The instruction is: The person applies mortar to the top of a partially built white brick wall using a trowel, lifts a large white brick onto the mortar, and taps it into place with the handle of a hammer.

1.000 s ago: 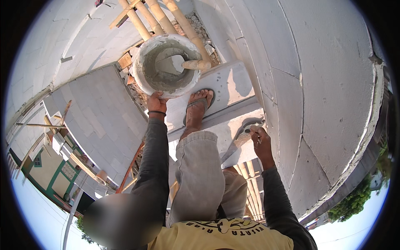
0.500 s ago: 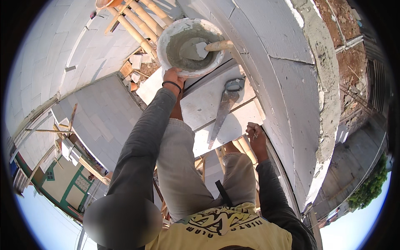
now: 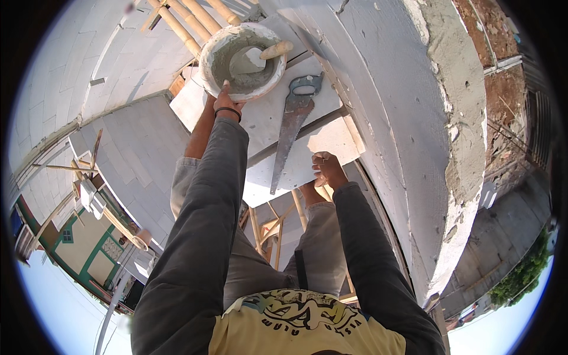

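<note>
My left hand (image 3: 228,103) grips the near rim of a mortar-crusted bucket (image 3: 208,59), its thumb over the edge. Grey wet mortar (image 3: 222,66) lines the inside, and a trowel (image 3: 247,61) rests in it, its wooden handle (image 3: 276,49) crossing the right rim. Just right of the bucket, a handsaw (image 3: 294,112) with a grey handle lies on pale boards (image 3: 260,180), blade toward me. My right hand (image 3: 327,170) is closed, fingers curled, beside the boards' near right corner. Whatever it may hold is hidden.
A light block wall (image 3: 378,136) runs along my right, its top coated in rough mortar (image 3: 461,118). Bamboo poles (image 3: 180,29) stand beyond the bucket, and more bamboo (image 3: 275,228) shows below the boards. Gaps open beside the platform, where my feet are.
The bucket, with my left hand on its rim, sits further left in view, and the view itself has shifted. My right hand has come closer to the boards' corner. My left leg has swung left.
</note>
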`<state>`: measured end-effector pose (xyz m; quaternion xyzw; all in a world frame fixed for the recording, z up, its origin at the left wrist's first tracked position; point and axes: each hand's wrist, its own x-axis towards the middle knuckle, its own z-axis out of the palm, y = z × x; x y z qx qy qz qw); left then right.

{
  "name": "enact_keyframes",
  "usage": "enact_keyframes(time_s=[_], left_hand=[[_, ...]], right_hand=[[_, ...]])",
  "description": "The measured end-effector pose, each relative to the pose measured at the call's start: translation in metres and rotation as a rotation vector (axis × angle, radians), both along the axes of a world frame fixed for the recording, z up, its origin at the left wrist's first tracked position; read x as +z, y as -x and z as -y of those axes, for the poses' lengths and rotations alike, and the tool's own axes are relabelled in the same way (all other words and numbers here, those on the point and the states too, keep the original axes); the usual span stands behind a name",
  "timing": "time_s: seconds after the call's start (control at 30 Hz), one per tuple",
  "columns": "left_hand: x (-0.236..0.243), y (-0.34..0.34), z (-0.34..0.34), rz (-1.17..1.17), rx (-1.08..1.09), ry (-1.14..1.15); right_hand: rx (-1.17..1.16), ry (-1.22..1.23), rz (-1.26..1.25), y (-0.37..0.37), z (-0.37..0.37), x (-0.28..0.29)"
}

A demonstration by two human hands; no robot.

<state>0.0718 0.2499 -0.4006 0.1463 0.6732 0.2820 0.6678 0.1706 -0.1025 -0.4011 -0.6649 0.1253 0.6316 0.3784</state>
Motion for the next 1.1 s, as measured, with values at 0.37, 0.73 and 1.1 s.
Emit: enact_keyframes(time_s=[0.37,0.73,1.1], left_hand=[[-0.04,0.121,0.282,-1.007,-0.918,-0.407],[-0.067,0.087,0.201,-0.58,-0.946,-0.11],[-0.037,0.086,0.135,-1.127,-0.931,-0.635]], right_hand=[[-0.187,0.064,0.036,0.029,0.049,-0.077],[-0.096,0.031,-0.201,0.032,-0.075,-0.064],[-0.153,0.038,0.141,0.031,-0.029,-0.064]])
